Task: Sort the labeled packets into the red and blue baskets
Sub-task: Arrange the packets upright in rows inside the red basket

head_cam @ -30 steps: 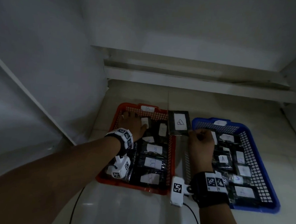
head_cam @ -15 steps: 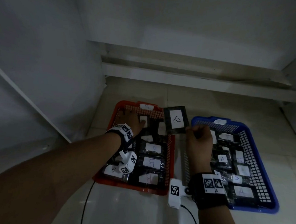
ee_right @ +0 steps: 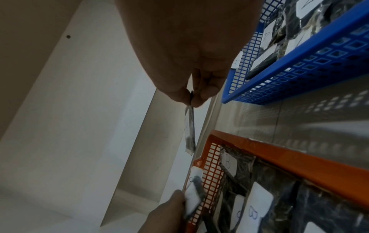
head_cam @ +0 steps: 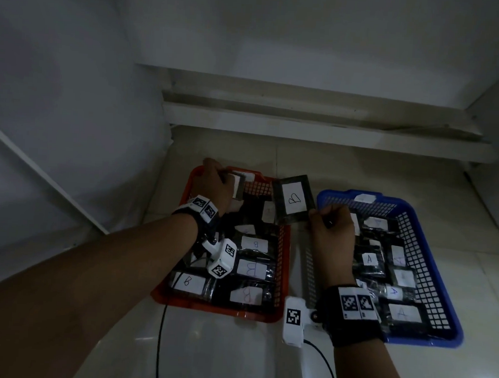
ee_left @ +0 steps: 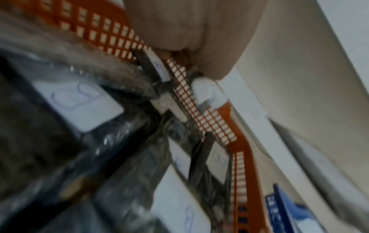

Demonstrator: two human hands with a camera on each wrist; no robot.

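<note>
1. The right hand (head_cam: 331,230) pinches a B packet (head_cam: 293,199) by its corner, held at centre frame above the gap between the baskets.
2. The left hand (head_cam: 215,184) grips another packet (head_cam: 237,186) at the red basket (head_cam: 219,304)'s top-left corner.
3. Red holds B packets, the blue basket (head_cam: 425,338) holds A's; sorting looks nearly finished.
4. The left packet's label is unreadable.

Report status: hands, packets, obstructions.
Right hand pinches B packet above red basket. Left hand grips another packet at far rim. Nothing blocking.

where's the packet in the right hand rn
In the head view, the B packet is pinched by the right hand, raised between the red basket and blue basket.
</note>
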